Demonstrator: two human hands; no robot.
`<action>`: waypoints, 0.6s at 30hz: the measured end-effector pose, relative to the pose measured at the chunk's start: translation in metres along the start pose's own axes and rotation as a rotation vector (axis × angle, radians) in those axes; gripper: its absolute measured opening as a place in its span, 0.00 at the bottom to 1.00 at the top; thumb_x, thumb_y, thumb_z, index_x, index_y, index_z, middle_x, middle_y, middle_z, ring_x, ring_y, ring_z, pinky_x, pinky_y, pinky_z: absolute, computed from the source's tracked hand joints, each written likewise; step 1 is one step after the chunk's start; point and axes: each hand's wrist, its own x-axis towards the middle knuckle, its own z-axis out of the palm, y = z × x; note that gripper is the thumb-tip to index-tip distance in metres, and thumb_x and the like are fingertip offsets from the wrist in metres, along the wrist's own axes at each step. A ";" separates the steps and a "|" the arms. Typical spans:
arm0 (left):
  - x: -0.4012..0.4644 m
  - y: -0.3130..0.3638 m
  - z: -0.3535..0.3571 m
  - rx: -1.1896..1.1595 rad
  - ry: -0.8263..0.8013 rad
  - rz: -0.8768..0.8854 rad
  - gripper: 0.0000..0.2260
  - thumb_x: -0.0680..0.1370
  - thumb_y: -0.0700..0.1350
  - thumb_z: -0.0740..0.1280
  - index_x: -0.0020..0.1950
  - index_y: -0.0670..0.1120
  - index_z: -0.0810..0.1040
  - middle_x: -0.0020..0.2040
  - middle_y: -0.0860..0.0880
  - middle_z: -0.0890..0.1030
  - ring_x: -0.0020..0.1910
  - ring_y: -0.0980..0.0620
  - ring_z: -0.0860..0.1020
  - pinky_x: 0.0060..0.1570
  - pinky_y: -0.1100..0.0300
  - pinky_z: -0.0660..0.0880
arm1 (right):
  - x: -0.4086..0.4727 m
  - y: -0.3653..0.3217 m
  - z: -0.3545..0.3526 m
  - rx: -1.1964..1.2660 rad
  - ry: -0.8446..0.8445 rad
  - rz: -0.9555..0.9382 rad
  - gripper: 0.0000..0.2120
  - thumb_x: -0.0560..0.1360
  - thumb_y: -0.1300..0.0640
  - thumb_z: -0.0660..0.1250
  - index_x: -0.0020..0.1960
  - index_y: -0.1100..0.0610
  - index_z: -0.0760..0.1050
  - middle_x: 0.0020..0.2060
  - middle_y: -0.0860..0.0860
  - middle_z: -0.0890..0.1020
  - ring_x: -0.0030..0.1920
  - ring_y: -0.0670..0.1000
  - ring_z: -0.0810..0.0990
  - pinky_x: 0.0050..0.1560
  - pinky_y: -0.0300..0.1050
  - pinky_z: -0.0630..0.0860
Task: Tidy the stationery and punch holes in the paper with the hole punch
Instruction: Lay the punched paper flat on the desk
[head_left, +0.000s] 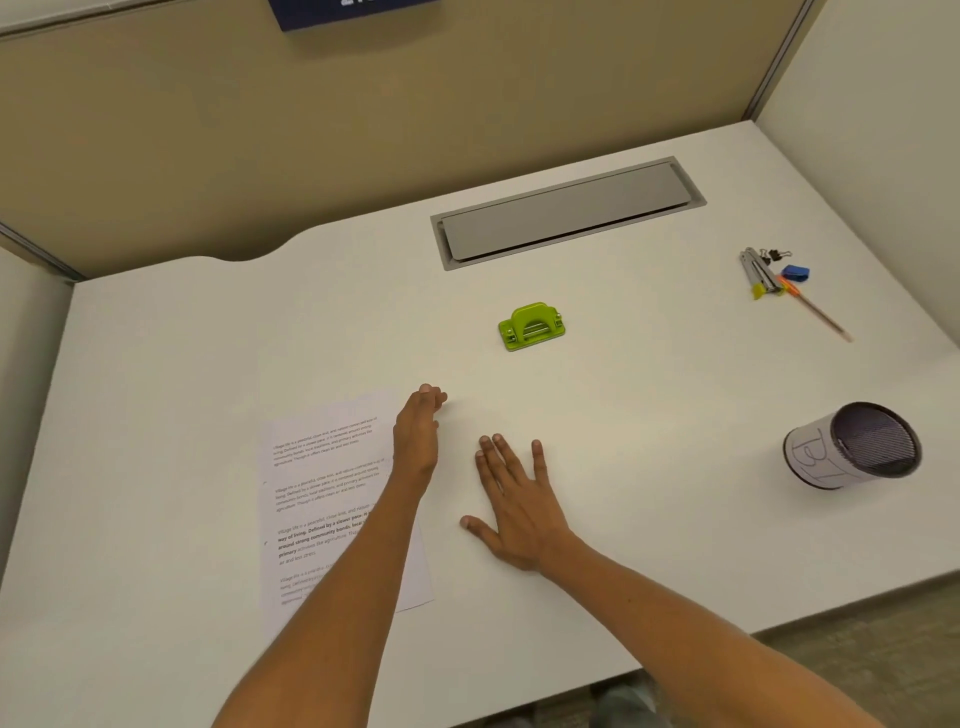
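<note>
A green hole punch (531, 327) stands at the middle of the white desk (649, 395). A printed sheet of paper (324, 499) lies at the front left, partly under my left forearm. My left hand (418, 436) hovers at the sheet's upper right corner, held edge-on with fingers loosely curled and nothing in it. My right hand (514, 504) lies flat on the desk with fingers spread, empty. At the far right lie a stapler (756, 273), black binder clips (774, 254), a blue sharpener (796, 272) and a pencil (821, 314). A mesh pen cup (852, 447) lies tipped on its side.
A grey cable-tray lid (566, 210) is set into the desk behind the hole punch. Beige partition walls (311, 130) close off the back and both sides. The desk's front edge runs at the lower right, with floor beyond it.
</note>
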 end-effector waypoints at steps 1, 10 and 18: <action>-0.001 -0.001 0.003 -0.032 -0.008 -0.007 0.19 0.85 0.54 0.54 0.61 0.43 0.78 0.61 0.44 0.81 0.64 0.47 0.77 0.68 0.44 0.71 | -0.002 0.009 -0.001 -0.005 0.008 0.009 0.43 0.77 0.30 0.40 0.80 0.59 0.46 0.80 0.56 0.47 0.80 0.55 0.40 0.74 0.69 0.36; -0.009 -0.002 0.030 -0.160 -0.091 -0.086 0.22 0.85 0.56 0.52 0.57 0.43 0.79 0.55 0.42 0.84 0.60 0.45 0.80 0.62 0.47 0.75 | -0.053 0.031 0.006 0.120 0.156 0.115 0.43 0.78 0.31 0.49 0.80 0.62 0.47 0.80 0.58 0.46 0.80 0.57 0.45 0.74 0.71 0.48; -0.002 -0.013 0.024 -0.304 -0.020 -0.188 0.25 0.83 0.61 0.52 0.54 0.43 0.80 0.53 0.43 0.85 0.60 0.43 0.81 0.58 0.48 0.77 | -0.021 0.001 0.008 0.224 0.069 0.436 0.46 0.76 0.28 0.47 0.78 0.63 0.54 0.79 0.60 0.52 0.80 0.58 0.46 0.74 0.72 0.45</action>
